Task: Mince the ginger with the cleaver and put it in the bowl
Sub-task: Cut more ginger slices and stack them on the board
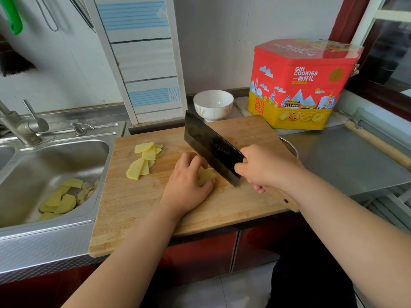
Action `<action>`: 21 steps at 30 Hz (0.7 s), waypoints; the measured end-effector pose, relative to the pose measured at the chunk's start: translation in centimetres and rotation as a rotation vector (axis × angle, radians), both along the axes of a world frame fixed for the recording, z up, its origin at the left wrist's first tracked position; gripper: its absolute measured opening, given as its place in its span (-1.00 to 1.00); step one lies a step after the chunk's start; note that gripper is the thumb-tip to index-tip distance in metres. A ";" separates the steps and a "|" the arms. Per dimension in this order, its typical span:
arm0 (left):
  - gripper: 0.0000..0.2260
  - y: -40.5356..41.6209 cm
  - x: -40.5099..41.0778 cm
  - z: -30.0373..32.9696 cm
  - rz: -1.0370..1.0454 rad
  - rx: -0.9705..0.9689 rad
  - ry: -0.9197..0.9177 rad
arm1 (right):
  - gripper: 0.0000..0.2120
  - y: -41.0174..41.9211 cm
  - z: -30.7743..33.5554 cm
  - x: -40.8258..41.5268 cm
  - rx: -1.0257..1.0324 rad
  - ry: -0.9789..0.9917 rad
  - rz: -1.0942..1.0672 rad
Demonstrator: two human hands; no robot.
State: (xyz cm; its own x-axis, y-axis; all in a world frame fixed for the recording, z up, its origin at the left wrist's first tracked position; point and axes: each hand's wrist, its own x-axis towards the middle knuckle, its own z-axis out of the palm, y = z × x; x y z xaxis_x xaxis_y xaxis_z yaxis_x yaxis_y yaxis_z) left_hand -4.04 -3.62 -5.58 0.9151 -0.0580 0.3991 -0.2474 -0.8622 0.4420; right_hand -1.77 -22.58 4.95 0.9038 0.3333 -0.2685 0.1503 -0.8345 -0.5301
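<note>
A wooden cutting board [138,207] lies on the counter. My left hand [189,183] holds a pale yellow piece of ginger [205,175] down on the board, fingers curled over it. My right hand [264,167] grips the wooden handle of a dark cleaver [209,145], whose blade stands right beside the ginger and my left fingers. Several cut ginger slices [144,160] lie fanned at the board's left middle. A white bowl [213,104] stands empty behind the board's far edge.
A steel sink [29,174] on the left holds ginger peels and scraps [62,200], with a faucet [20,125] behind it. A red and yellow cookie tin [302,85] stands at the back right. A steel counter [347,161] and a rolling pin [378,145] lie to the right.
</note>
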 end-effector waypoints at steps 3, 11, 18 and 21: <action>-0.78 0.1 0.1 0.2 -0.001 0.014 0.020 | -0.83 -0.1 0.7 -0.2 0.009 -0.007 0.014; -0.87 -0.1 0.4 0.2 -0.035 0.067 0.040 | -0.95 0.9 2.0 -0.9 -0.114 -0.023 0.074; -0.86 -0.1 0.5 -0.1 -0.013 0.098 0.012 | -0.63 2.0 1.1 -0.2 -0.187 0.060 0.041; -0.85 -0.1 0.5 -0.2 -0.009 0.099 0.006 | -0.54 2.7 0.2 -0.1 -0.173 0.079 0.012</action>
